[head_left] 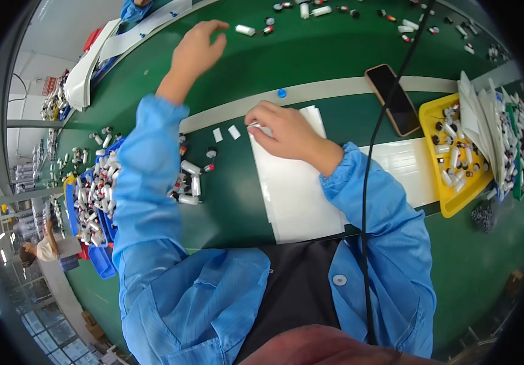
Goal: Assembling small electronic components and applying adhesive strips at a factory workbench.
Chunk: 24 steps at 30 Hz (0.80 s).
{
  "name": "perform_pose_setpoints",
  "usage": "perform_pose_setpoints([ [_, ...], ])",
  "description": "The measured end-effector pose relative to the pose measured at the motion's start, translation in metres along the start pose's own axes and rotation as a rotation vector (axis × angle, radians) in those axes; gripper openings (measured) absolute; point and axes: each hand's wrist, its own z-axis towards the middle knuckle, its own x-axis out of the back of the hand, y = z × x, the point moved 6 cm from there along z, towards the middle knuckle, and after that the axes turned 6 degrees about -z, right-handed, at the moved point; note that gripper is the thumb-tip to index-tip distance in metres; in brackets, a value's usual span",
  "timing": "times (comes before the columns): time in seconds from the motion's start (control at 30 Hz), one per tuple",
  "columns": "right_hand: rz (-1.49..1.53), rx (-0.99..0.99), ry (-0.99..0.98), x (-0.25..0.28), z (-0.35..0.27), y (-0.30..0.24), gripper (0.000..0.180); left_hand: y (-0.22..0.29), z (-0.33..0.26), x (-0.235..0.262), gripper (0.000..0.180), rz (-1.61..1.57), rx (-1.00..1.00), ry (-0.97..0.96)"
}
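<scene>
Two bins, yellow (435,112) at three o'clock and blue (101,258) at nine, hold small vials; left hand (196,50) reaches with fingers apart toward a white vial (245,30), right hand (283,131) pinches something too small to identify over white sheets (298,194).

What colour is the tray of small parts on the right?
Yellow: the rectangular plastic tray, clearest in the head view.

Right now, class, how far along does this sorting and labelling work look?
Done: small white tubes lie beside the white sheets. In hand: the right hand pinches a small label at the sheets' top edge; the left hand reaches toward a white tube. Left: full blue tray and yellow tray.
</scene>
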Motion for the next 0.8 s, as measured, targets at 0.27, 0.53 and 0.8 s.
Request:
perform_pose_setpoints([
  [0.27, 0.035, 0.222, 0.191, 0.046, 0.019, -0.056, 0.007, -0.059, 0.023, -0.086, 0.042, 0.197, 0.199, -0.12],
  [0.53, -0.159, 0.172, 0.393, 0.099, -0.006, -0.061, 0.011, 0.013, -0.037, 0.022, 0.034, -0.871, 0.321, 0.283],
  [0.8, 0.345, 0.035, 0.377, 0.042, -0.022, -0.039, 0.07, 0.116, -0.13, -0.025, 0.042, -2.116, 0.717, 0.164],
])
